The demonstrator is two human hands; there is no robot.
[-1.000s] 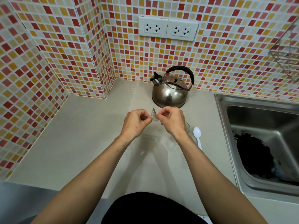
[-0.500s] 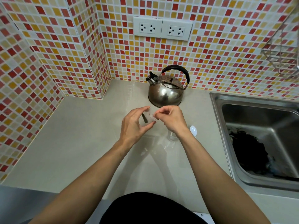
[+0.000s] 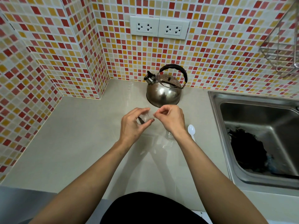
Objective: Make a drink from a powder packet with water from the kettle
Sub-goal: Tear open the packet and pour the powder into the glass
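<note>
Mostly blurred, the small clear packet (image 3: 149,115) sits pinched between both hands above the counter (image 3: 80,135): the left hand (image 3: 133,125) cups it with thumb and fingers spread narrow around it, the right hand (image 3: 171,118) nips its edge with curled fingertips. Beyond the fingers stands the kettle (image 3: 164,90). Under the right wrist a clear glass (image 3: 169,135) is barely visible; just right of it lies a white spoon (image 3: 191,129).

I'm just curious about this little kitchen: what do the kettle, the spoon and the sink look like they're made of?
Kettle: polished metal, probably stainless steel, since its body mirrors the room; the arched handle looks like black plastic.
Spoon: white plastic by its look, matte and uniformly white.
Sink: brushed metal, likely stainless steel, grey with a dull sheen.
</note>
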